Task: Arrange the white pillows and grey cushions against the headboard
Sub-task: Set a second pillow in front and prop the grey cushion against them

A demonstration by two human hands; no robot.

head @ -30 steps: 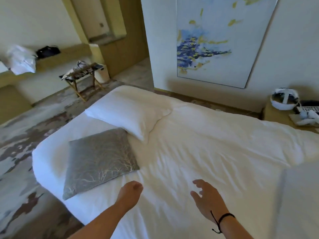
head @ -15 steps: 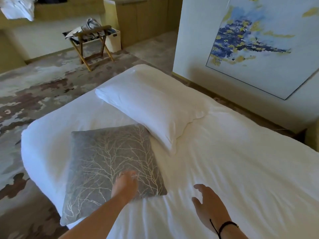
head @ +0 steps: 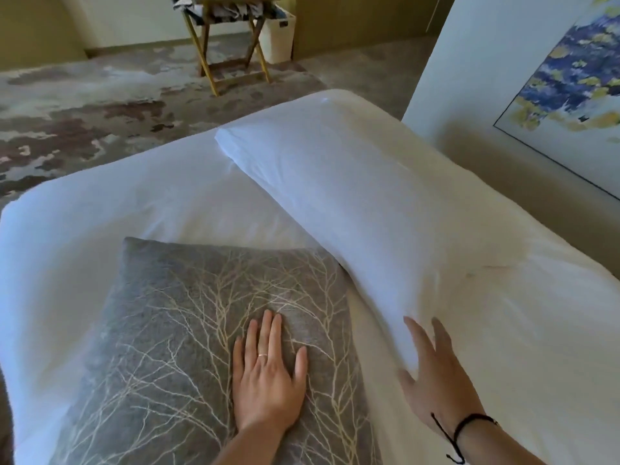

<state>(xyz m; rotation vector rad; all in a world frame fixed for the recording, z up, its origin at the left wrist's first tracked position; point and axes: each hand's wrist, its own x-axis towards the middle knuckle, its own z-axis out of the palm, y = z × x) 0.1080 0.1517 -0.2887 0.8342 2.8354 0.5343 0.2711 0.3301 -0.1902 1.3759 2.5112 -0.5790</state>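
A grey cushion (head: 174,347) with a pale branch pattern lies flat on the white bed (head: 84,223). My left hand (head: 266,377) rests flat on the cushion's right part, fingers straight. A long white pillow (head: 342,203) lies diagonally beyond it, its near end overlapping the cushion's far right corner. My right hand (head: 432,377), fingers spread, touches the pillow's near end. A black cord is around that wrist. No headboard is in view.
A white wall (head: 469,62) with a blue and yellow painting (head: 577,85) rises right of the bed. On the patterned carpet (head: 84,102) beyond the bed stands a wooden folding luggage rack (head: 231,45), with a white bin (head: 280,38) beside it.
My view has moved closer to the cushion and pillow. My left hand has slid further onto the grey cushion and flattened. My right hand has reached forward to the pillow's near end.
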